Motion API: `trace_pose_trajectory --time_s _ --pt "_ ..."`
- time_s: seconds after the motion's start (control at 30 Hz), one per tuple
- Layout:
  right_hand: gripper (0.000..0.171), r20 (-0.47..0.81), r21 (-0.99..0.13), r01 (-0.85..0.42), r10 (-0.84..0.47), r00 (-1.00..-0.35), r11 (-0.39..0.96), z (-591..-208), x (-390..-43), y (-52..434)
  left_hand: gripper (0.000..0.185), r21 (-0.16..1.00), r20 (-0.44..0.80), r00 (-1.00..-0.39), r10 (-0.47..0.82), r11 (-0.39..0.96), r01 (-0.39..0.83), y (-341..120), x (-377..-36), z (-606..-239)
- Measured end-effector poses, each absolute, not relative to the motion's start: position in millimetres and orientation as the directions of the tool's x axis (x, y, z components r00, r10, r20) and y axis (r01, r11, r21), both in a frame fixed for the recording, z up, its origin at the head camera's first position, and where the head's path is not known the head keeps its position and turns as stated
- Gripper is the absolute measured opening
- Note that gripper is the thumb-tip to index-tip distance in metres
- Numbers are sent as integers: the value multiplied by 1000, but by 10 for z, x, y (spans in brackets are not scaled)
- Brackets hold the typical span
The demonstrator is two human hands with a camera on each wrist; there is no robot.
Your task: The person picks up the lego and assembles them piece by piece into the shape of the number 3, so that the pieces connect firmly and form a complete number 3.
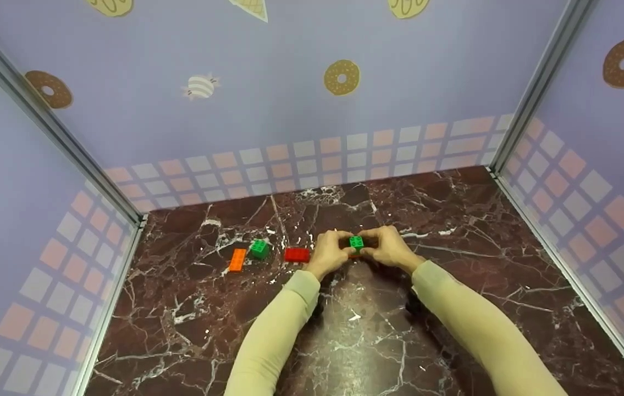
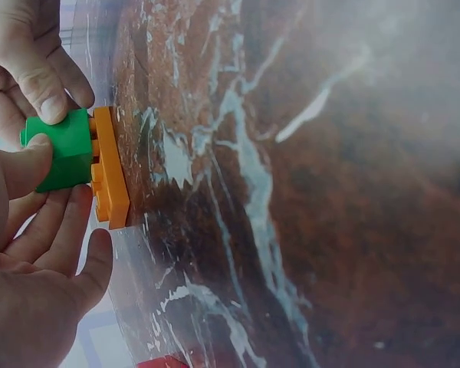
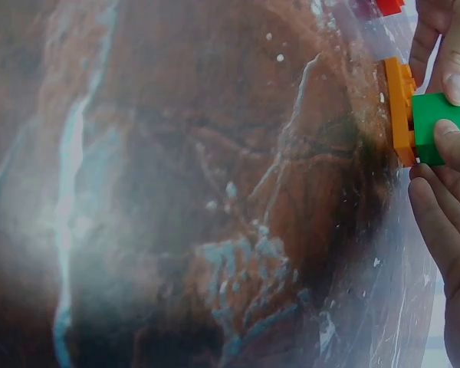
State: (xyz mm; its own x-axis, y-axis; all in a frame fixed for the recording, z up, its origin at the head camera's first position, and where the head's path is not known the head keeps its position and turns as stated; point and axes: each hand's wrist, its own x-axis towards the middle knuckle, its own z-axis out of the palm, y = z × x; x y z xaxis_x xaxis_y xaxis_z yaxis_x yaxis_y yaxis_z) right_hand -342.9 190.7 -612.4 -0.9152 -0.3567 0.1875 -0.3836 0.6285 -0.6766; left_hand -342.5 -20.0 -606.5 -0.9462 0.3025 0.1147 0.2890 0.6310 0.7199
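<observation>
At the middle of the marble table (image 1: 366, 330) both hands meet around a small green brick (image 1: 356, 241). It sits on a flat orange brick (image 2: 110, 169) that rests on the tabletop. My left hand (image 1: 343, 246) pinches the green brick (image 2: 61, 149) from the left, its thumb (image 2: 19, 167) against the brick's side. From the right, my right hand (image 1: 370, 247) pinches the same green brick (image 3: 439, 116), with a fingertip (image 3: 454, 139) on it. The orange brick (image 3: 401, 111) shows edge-on under the green one.
Left of the hands lie a red brick (image 1: 297, 254), a second green brick (image 1: 259, 248) and another orange flat brick (image 1: 237, 259). Patterned walls (image 1: 312, 110) close in the table at the back and on both sides.
</observation>
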Motion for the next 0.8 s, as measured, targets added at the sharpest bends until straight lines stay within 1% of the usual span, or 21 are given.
trace_pose_trajectory --time_s 0.13,0.33,0.37,0.4,0.5,0.6,0.63,0.7,0.8 --pt "36 221 -663 -407 -355 -908 628 -6131 -3429 1898 34 718 104 -946 306 636 284 -192 -3412 -6011" --pt "34 235 -655 -420 -358 -904 629 -6158 -3412 1892 34 689 104 -941 322 659 301 -199 -3407 -6050" --pt "33 242 -653 -428 -364 -899 624 -6168 -3413 1896 34 685 104 -941 323 662 303 -200 -3407 -6063" --pt "33 268 -649 -458 -381 -885 607 -6281 -3482 1933 34 682 106 -940 325 664 306 -202 -3405 -6071" --pt "35 271 -645 -473 -399 -876 600 -6284 -3505 1940 33 670 118 -935 334 668 323 -211 -3397 -6083" --pt "39 234 -659 -445 -396 -888 607 -6245 -3513 1944 32 658 135 -929 345 669 345 -214 -3395 -6080" --pt "40 204 -667 -412 -379 -902 621 -6124 -3445 1907 31 655 142 -926 350 668 353 -214 -3395 -6075" --pt "43 184 -690 -386 -367 -912 613 -6094 -3439 1903 31 649 150 -923 355 669 363 -213 -3396 -6064" --pt "42 182 -709 -373 -356 -917 599 -6087 -3436 1903 30 649 151 -921 359 666 367 -207 -3397 -6043"
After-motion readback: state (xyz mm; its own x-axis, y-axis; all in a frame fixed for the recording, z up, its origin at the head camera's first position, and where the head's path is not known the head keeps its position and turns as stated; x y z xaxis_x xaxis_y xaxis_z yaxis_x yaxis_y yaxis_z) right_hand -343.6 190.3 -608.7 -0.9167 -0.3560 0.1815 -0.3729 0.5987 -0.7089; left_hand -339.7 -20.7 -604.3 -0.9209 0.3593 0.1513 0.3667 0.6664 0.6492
